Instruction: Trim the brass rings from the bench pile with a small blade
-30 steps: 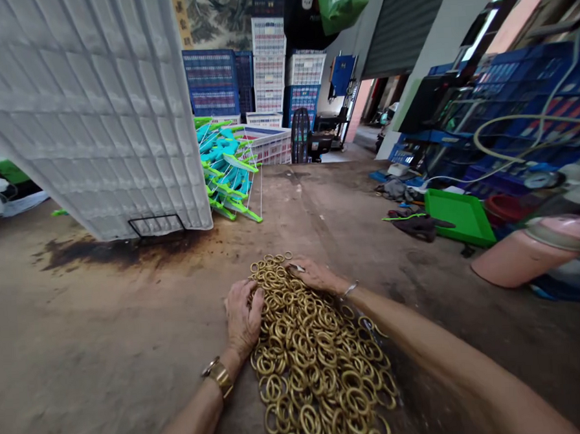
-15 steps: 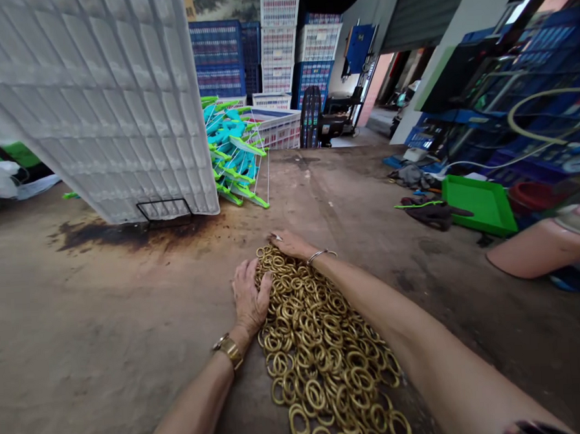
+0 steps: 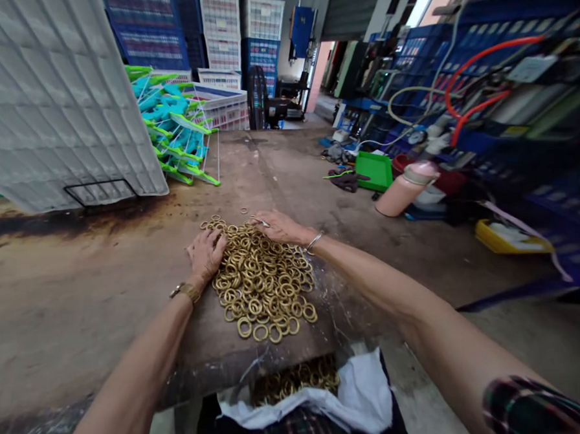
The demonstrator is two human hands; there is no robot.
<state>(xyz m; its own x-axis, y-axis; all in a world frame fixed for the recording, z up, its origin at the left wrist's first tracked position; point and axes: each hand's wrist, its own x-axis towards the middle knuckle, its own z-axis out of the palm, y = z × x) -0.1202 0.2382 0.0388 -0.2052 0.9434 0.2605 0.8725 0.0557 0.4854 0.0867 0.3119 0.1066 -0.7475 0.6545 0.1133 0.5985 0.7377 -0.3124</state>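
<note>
1. Brass rings [image 3: 257,277] are lying in one loose heap on the desk [image 3: 81,305], near its front edge; too many to count.
2. Left hand [image 3: 204,254] is pressing flat on the heap's left flank, fingers spread, gripping nothing.
3. Right hand [image 3: 281,225] is cupping the far top of the heap, palm down, fingers half curled over the rings; no single ring pinched.
4. Change since half a second ago: the heap is sitting shorter and closer to the front edge, both hands having dragged it back.
5. White-lined bag [image 3: 348,395] is hanging open below the edge, with more rings [image 3: 298,377] inside.
6. Further out: one white ribbed panel [image 3: 55,93], one bundle of teal-green hangers [image 3: 173,126], one green tray [image 3: 374,170], one pink jug [image 3: 405,188].
</note>
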